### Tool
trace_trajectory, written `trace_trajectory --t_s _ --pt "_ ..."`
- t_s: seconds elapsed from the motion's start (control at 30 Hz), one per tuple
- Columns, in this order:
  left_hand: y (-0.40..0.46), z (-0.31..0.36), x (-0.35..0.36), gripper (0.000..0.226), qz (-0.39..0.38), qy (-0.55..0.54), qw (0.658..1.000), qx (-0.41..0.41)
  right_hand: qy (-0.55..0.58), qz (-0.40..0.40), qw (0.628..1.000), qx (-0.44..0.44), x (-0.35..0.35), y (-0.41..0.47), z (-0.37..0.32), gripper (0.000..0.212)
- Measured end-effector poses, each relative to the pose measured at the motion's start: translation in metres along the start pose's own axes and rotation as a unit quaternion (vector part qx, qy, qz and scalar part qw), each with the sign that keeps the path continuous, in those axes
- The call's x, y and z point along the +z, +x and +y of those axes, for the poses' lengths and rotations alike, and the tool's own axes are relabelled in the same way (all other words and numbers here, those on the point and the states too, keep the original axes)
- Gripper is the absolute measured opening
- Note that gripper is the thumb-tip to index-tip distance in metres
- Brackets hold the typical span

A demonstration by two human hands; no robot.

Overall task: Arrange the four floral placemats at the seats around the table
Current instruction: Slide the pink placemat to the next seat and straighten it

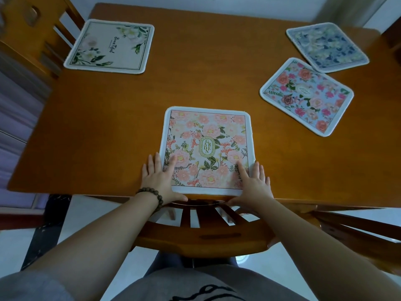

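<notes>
Both hands, left hand (159, 179) and right hand (252, 185), are lying flat and spread apart on the pink mat (207, 148) at frame bottom center, and we are squaring it before probably separating the two mats (307, 96) at upper right.

On the table (217, 83), one placemat (207, 148) lay at the near edge before you, another placemat (110, 46) far left, two more placemats (307, 96) (326, 46) far right, touching.

Chair (28, 29) cut by left edge; pink mat's (306, 97) label illegible.
</notes>
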State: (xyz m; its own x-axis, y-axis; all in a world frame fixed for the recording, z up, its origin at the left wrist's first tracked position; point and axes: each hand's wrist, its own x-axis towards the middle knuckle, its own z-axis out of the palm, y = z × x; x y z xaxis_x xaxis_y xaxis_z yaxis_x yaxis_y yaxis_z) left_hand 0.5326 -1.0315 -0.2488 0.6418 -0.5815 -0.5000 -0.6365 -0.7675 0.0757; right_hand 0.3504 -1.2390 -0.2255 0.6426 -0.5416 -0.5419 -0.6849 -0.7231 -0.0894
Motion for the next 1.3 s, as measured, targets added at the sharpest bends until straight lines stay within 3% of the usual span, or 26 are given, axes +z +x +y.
trace_trajectory --t_s 0.5,0.8,0.93,1.13,1.3 --pt "0.000 -0.003 0.003 0.141 0.032 0.000 0.999 -0.007 0.027 0.041 0.999 -0.002 0.004 0.003 -0.001 0.127" --pt "-0.003 -0.003 -0.002 0.142 0.008 -0.003 1.000 -0.005 0.022 0.034 0.999 -0.002 0.002 0.004 -0.003 0.126" --pt "-0.003 -0.005 -0.010 0.126 -0.027 -0.026 0.999 -0.004 0.061 0.019 0.998 0.004 -0.004 0.002 0.000 0.121" --pt "-0.005 0.000 -0.032 0.087 0.040 -0.034 0.999 0.015 0.075 0.061 0.994 0.045 -0.018 0.000 0.004 0.098" --pt "-0.001 0.023 -0.053 0.087 0.079 -0.054 0.994 0.044 0.090 0.107 0.986 0.092 -0.032 -0.003 0.015 0.088"
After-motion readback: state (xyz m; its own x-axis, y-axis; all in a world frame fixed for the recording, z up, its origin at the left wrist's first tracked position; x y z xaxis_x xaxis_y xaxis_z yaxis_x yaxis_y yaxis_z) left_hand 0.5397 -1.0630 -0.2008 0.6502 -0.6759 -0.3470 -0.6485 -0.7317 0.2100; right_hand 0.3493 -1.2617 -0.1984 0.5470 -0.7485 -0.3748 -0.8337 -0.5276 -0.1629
